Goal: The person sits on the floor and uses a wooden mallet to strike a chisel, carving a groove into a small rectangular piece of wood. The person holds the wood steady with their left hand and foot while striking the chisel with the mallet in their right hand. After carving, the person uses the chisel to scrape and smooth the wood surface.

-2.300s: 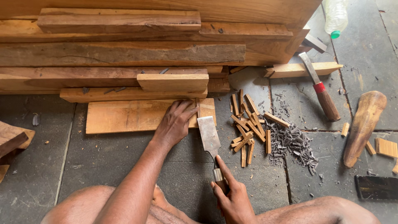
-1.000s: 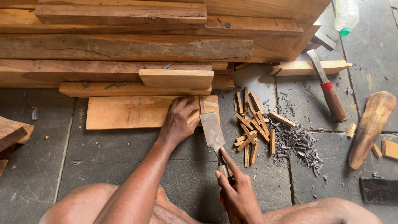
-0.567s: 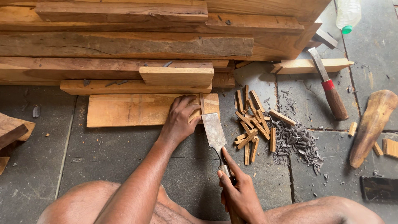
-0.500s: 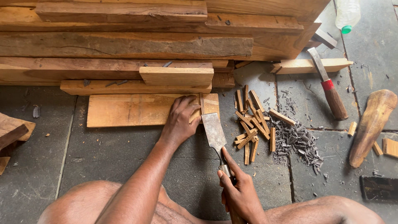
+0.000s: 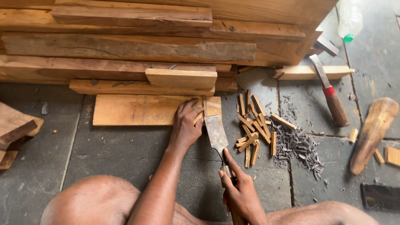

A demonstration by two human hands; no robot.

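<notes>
My left hand (image 5: 186,125) presses down on the right end of a flat light wooden board (image 5: 137,110) that lies on the grey stone floor. My right hand (image 5: 241,192) grips the handle of a broad flat chisel (image 5: 216,133). Its metal blade points away from me and rests at the board's right end, beside my left fingers. Just right of the blade a narrow piece of the board (image 5: 213,106) stands apart along a split.
Long planks (image 5: 129,46) are stacked behind the board. A pile of small wood sticks (image 5: 254,127) and dark shavings (image 5: 300,146) lies to the right. Further right are a red-banded chisel (image 5: 329,93), a wooden mallet (image 5: 373,131) and a plastic bottle (image 5: 349,18). Wood offcuts (image 5: 14,129) lie left.
The chisel blade has crept slightly up toward the board's right end. My left hand stays pressed on the board, and my right hand keeps its grip on the handle.
</notes>
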